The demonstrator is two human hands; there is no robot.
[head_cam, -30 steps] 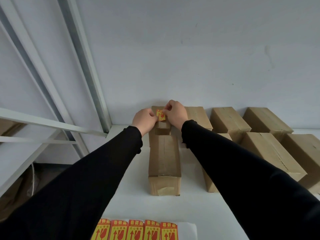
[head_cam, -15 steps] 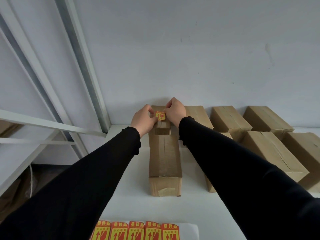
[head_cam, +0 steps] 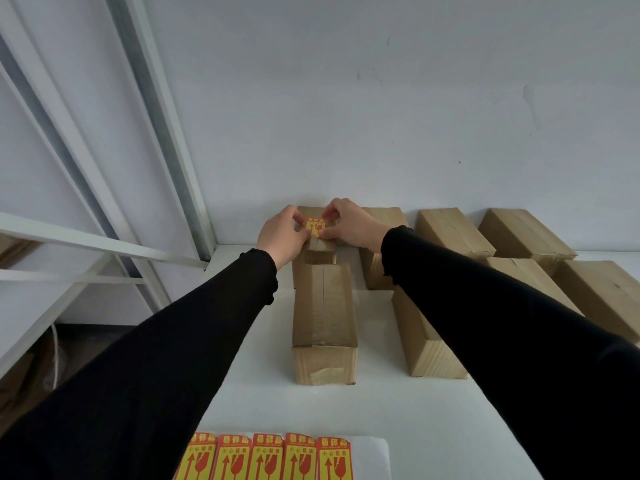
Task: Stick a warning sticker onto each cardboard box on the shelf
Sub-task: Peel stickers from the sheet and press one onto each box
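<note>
A small yellow and red warning sticker (head_cam: 315,228) lies on top of the far left cardboard box (head_cam: 316,252) against the wall. My left hand (head_cam: 282,234) pinches the sticker's left edge with thumb and fingers. My right hand (head_cam: 349,221) pinches its right edge the same way. A second cardboard box (head_cam: 323,318) stands in front of that one, its top bare. A sheet of several more warning stickers (head_cam: 266,457) lies at the shelf's front edge.
Several more cardboard boxes (head_cam: 452,230) sit in two rows to the right on the white shelf (head_cam: 398,417). A white metal shelf frame (head_cam: 162,133) rises at the left. The white wall stands close behind the boxes.
Both hands have lowered the sticker from just above the far left box down onto its top. The fingers have spread to the sticker's two sides.
</note>
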